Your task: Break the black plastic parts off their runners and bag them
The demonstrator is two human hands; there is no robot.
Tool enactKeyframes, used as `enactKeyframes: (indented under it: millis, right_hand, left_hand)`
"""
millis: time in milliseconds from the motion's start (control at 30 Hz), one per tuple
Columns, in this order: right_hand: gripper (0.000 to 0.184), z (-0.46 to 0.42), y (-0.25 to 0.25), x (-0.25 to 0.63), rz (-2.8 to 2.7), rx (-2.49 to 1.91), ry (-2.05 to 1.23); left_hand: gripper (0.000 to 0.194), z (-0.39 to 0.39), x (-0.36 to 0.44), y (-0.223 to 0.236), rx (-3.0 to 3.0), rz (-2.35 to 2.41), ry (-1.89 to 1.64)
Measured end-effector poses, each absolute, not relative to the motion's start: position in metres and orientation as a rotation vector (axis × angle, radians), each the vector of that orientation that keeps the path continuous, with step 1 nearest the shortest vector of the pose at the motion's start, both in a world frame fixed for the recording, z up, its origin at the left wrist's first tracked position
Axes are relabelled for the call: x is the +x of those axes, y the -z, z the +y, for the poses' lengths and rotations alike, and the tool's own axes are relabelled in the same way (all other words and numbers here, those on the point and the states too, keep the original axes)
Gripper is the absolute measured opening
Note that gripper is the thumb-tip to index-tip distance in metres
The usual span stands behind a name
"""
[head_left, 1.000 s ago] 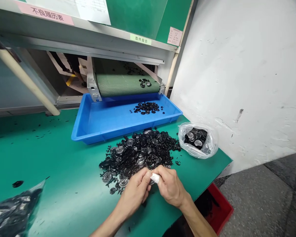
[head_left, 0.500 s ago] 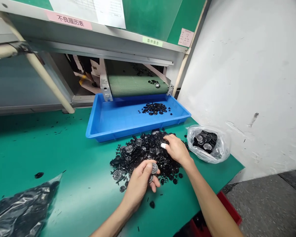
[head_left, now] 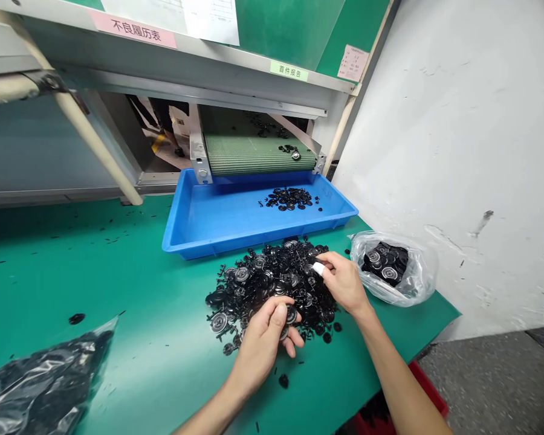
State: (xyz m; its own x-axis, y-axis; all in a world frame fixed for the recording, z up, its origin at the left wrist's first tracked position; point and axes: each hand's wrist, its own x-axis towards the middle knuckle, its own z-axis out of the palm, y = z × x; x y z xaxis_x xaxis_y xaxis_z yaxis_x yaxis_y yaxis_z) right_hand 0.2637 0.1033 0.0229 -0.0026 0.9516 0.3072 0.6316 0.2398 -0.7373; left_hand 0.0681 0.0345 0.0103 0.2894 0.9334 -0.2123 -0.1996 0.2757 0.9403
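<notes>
A heap of small black plastic parts [head_left: 272, 275], round discs mixed with little branched bits, lies on the green table [head_left: 154, 338]. In front of the heap, my left hand [head_left: 267, 332] is closed on round black discs [head_left: 291, 314], gripped between thumb and fingers. At the heap's right side, my right hand [head_left: 342, 278] has thumb and fingertips pinched at its edge, a white cover on one fingertip. What those fingertips hold, if anything, is too small to make out. To the right of that hand stands an open clear plastic bag [head_left: 419, 281] with black discs inside.
Behind the heap is a blue tray [head_left: 217, 232] with more black parts, under the end of a green conveyor belt [head_left: 249, 154]. A filled plastic bag [head_left: 40, 380] lies at left. A white wall [head_left: 480, 151] borders the right; a red bin [head_left: 428, 386] sits below the table edge.
The view has shifted slightly. My right hand has moved a little along the heap's right side, its fingers now pinched. My left hand still holds discs, now turned to a darker angle.
</notes>
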Motion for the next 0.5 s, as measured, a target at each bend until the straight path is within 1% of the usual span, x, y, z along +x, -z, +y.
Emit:
enactKeyframes:
  millis: [100, 133, 200, 333, 500]
  right_hand:
    - [0.039, 0.084, -0.023, 0.259, -1.524, -1.404, -0.884]
    - [0.04, 0.075, -0.023, 0.255, -1.501, -1.369, -0.978]
    - [0.034, 0.056, -0.021, 0.245, -1.49, -1.331, -1.088]
    - [0.027, 0.021, -0.017, 0.228, -1.422, -1.374, -1.093]
    - [0.034, -0.005, -0.021, 0.227, -1.585, -1.388, -0.954]
  left_hand:
    - [0.035, 0.034, 0.069, -0.011, 0.893, 0.922, -0.93]
    - [0.034, 0.033, 0.07, -0.011, 0.866, 0.908, -0.923]
    - [0.033, 0.032, 0.071, -0.01, 0.833, 0.887, -0.903]
    - [0.029, 0.027, 0.073, -0.008, 0.86, 0.878, -0.853]
    - [0.03, 0.021, 0.073, -0.009, 0.983, 0.943, -0.773]
